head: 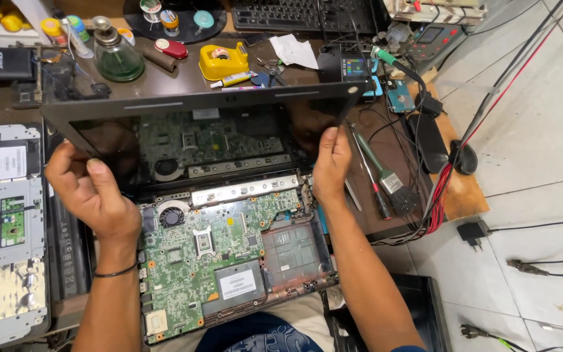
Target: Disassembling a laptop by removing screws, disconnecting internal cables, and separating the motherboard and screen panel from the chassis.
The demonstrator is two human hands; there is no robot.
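Centre frame: laptop screen panel (203, 140), tilted up, glass reflecting the green motherboard (213, 251) in the open base below. My left hand (89, 189) grips its left edge; my right hand (331, 163) grips its right. Right of it: brush (386, 173) on tabletop (177, 78).

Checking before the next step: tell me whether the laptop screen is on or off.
Off. The laptop screen is dark and only mirrors the green motherboard below; left hand and right hand grip its sides.
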